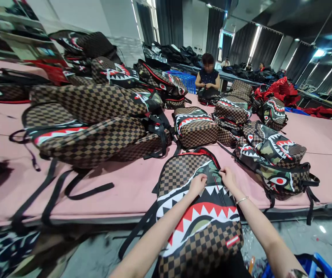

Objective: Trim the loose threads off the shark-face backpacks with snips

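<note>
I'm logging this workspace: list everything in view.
Near backpack: 1, brown checks, front centre
Other backpacks: many, mostly brown checks, across table
Table: 1, pink, middle
Crate: 1, blue, beyond table
Container: 1, blue, lower right
Material: heaped, red, right rear
Piles: several, black, rear
Curtains: several, dark, rear
Patterned item: 1, black-white, lower left
Person: 1 clear, dark top, beyond table; others blurred
Bracelet: 1, silvery, right wrist
Left hand: 1, bare, at near backpack
Right hand: 1, bare, at near backpack

Checkered backpack [206, 216] | shark-mouth print | red-edged top | front up, tilted at pink table's [131, 197] edge
</note>
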{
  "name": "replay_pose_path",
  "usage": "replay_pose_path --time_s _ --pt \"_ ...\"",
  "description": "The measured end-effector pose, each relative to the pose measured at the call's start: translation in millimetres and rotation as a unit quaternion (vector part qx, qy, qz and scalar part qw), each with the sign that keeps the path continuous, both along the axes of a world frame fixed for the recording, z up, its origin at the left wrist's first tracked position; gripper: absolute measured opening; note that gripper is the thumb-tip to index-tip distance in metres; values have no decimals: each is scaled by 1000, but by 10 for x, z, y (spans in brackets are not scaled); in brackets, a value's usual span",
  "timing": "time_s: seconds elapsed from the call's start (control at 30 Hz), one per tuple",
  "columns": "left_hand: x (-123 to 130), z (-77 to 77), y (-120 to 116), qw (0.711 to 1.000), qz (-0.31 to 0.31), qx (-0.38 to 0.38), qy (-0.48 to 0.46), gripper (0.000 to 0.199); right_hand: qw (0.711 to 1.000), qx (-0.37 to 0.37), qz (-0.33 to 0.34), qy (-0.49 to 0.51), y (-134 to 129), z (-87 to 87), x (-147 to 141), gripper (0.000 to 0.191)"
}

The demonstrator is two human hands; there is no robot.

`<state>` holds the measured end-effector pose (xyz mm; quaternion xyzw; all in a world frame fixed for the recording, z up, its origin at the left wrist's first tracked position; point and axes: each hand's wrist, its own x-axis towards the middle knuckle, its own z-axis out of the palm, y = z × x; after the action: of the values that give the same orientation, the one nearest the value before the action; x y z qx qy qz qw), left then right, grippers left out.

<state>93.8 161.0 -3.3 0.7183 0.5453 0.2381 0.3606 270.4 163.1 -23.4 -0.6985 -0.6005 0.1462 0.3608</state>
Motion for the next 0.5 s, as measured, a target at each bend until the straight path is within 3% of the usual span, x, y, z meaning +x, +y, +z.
replay_pose_path --time_s 0.1,0.2,0.4,0.5 --pt "131 -67 496 999 50 11 20 23 999 -19 -4 -38 156 -32 -90 4" --pt "227 -126 758 995 85 17 39 19 997 -39 2 -68 254 -57 -131 7" --pt "277 -234 832 995 82 22 59 14 996 -54 26 -71 315 -76 -167 8" --pt "290 -191 794 996 72 26 53 13 998 -48 24 -37 340 -86 -169 6"
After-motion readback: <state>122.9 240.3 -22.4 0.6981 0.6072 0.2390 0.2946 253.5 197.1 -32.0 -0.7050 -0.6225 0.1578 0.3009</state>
